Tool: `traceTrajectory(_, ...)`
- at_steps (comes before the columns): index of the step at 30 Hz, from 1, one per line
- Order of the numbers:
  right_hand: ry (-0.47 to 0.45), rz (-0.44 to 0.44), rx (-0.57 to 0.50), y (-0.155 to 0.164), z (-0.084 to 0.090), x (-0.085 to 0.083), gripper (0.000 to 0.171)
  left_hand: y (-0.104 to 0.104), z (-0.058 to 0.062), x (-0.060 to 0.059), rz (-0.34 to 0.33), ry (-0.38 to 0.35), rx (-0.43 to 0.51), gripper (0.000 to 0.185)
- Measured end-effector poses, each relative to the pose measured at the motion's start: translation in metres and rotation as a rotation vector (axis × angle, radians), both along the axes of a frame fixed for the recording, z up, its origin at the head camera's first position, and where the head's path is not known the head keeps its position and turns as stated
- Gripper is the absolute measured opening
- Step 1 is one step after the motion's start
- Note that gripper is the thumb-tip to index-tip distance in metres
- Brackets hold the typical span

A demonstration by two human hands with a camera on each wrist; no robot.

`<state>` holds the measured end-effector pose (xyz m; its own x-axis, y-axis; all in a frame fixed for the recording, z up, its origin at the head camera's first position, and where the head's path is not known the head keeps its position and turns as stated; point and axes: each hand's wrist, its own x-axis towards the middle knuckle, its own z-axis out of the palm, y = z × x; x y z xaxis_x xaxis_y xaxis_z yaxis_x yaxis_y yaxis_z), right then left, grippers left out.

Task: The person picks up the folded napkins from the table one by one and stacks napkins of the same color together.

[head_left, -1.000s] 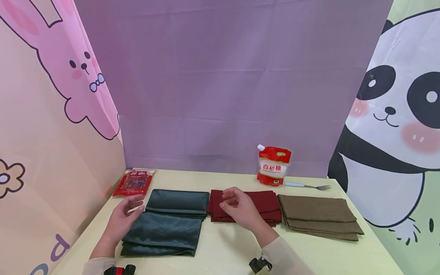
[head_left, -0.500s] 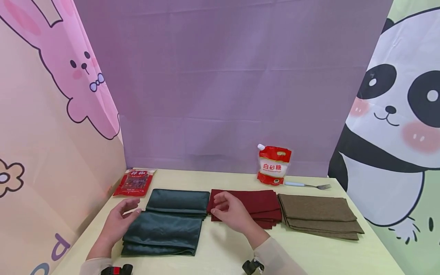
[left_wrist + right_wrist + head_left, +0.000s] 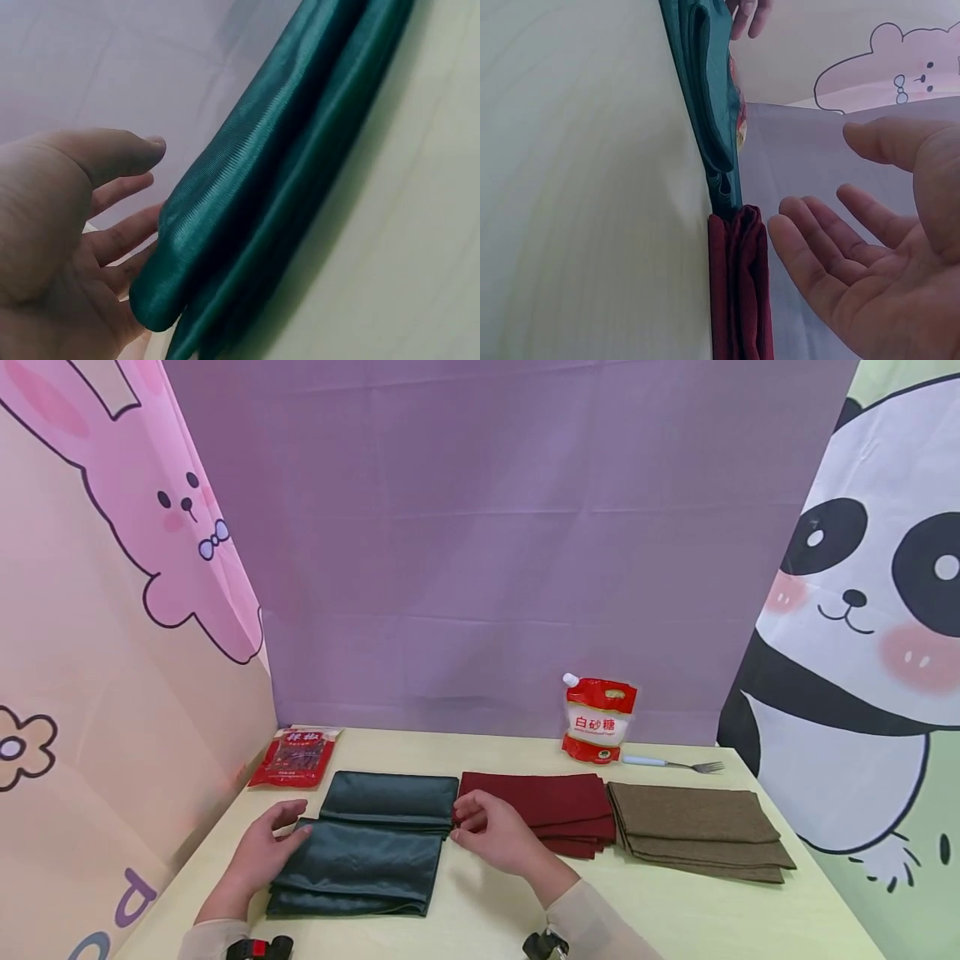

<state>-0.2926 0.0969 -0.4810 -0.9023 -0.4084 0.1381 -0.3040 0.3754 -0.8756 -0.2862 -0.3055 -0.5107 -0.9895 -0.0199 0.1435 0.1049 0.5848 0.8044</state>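
Note:
Shiny dark green folded cloth [image 3: 360, 864] lies on the left part of the table, in two stepped layers. At its left edge is my left hand [image 3: 258, 856], thumb and fingers spread apart; in the left wrist view the fingers reach behind the rounded fold of the green cloth [image 3: 225, 187]. My right hand [image 3: 495, 835] hovers over the seam between the green cloth and a dark red folded cloth [image 3: 551, 797], fingers loosely bent and holding nothing. The right wrist view has its fingertips close beside the end of the red cloth [image 3: 739, 285].
A brown folded cloth [image 3: 693, 814] lies right of the red one. Behind stand a red and white spouted pouch [image 3: 598, 722] and a white-handled fork [image 3: 667, 764]. A red packet [image 3: 296, 758] lies at the back left. Printed cloth walls border the pale table [image 3: 480, 927].
My right hand has moved left and lower, from over the red cloth to the green cloth's right edge. The left hand has dipped slightly and come nearer the green cloth. The cloths lie as before.

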Motion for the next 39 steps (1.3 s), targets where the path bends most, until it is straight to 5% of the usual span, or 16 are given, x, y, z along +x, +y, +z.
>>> traceTrajectory(13, -0.053, 0.055, 0.054, 0.0, -0.001, 0.0, 0.039, 0.0, -0.008, -0.005, 0.037, -0.044, -0.143, 0.045)
traceTrajectory(39, -0.054, 0.079, 0.197, -0.004, -0.011, 0.003, 0.039, 0.012, -0.005, -0.001, -0.015, -0.089, -0.118, 0.046)
